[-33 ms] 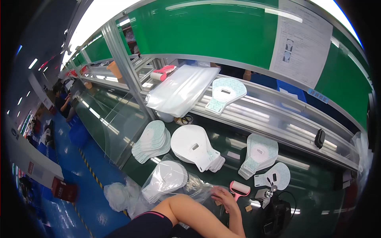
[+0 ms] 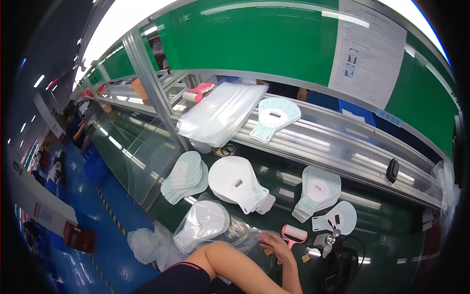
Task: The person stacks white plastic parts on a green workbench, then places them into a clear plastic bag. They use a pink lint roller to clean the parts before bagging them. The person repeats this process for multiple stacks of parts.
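My right hand has its fingers curled and pressed at the edge of a clear plastic bag on the dark green bench. In the bag's left part lie stacked white paddle-shaped pads. My left arm crosses the lower edge, bent at the elbow; its hand is out of view. Beyond the bag is a stack of larger white pads. A pale green-patterned stack lies to its left, another patterned stack to the right. Just right of my right hand lies a pink-handled lint roller.
A single patterned pad and a pile of clear bags rest on the metal shelf. Near the right front are another pad, a metal bottle and a black bag. A metal post rises at the left.
The whole view has shifted slightly, with the bench things a little further left in the picture. My right hand stays at the clear bag's edge.
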### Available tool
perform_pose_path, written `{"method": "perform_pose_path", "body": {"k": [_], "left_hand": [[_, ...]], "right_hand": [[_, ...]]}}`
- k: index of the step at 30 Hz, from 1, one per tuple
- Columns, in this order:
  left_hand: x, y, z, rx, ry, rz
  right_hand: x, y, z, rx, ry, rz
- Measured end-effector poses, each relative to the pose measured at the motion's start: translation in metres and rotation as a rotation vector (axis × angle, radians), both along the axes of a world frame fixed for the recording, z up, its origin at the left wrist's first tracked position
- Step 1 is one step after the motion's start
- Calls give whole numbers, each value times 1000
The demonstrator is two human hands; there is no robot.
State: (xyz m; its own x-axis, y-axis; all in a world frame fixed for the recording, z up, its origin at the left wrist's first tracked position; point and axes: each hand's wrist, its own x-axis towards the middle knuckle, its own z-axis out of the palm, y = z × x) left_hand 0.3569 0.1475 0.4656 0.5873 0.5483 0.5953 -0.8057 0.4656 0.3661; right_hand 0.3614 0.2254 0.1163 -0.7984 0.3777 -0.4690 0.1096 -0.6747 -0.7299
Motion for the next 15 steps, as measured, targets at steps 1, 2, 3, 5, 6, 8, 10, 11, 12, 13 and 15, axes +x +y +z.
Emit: {"method": "perform_pose_path", "body": {"k": [1, 2, 3, 5, 6, 8, 10, 11, 12, 13, 15], "left_hand": [[1, -2, -5, -13, 70, -47], [-5, -1, -11, 7, 193, -78], [-13, 0, -17, 26, 312, -102], [-34, 0, -22, 161, 557, -60], [-47, 2, -39, 624, 976, 588], [-77, 22, -97, 395, 1226, 719], [-115, 38, -145, 357, 1782, 1329], [-137, 40, -174, 426, 2033, 1647], [-158, 39, -201, 332, 2164, 1759], [-172, 35, -219, 232, 2230, 1812], [-188, 29, -245, 203, 2302, 1787]], "right_hand": [[1, 4, 1, 27, 13, 30], [3, 9, 7, 69, -7, 71], [7, 13, 13, 108, -31, 117], [6, 19, 20, 228, -21, 257], [9, 28, 25, 264, -70, 322], [27, 51, 42, 355, -242, 340], [27, 56, 54, 475, -290, 214], [18, 57, 64, 452, -230, 84], [8, 55, 59, 505, -137, -85], [-5, 54, 60, 728, -140, -156], [-30, 51, 59, 981, -93, -135]]}}
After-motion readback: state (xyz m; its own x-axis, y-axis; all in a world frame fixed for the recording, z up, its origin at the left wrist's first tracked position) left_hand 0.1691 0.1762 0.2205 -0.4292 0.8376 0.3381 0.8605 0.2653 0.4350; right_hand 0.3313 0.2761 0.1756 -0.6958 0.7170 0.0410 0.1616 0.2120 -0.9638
